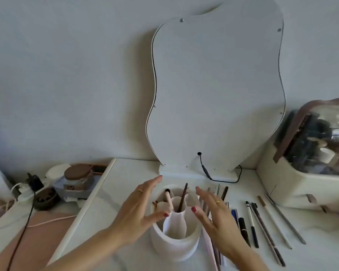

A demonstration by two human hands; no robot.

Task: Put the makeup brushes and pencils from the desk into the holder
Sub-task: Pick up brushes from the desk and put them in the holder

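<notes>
Flanking one holder (174, 245), two open hands, left hand (137, 210), right hand (217, 218)

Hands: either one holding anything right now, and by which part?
Nothing held. Left hand and right hand are both open, fingers straight, on either side of the white holder.

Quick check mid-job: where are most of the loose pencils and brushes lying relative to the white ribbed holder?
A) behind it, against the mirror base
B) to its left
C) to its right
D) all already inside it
C: the loose pencils and brushes lie in a row on the white desk right of the white ribbed holder; only a few stand inside.
</notes>
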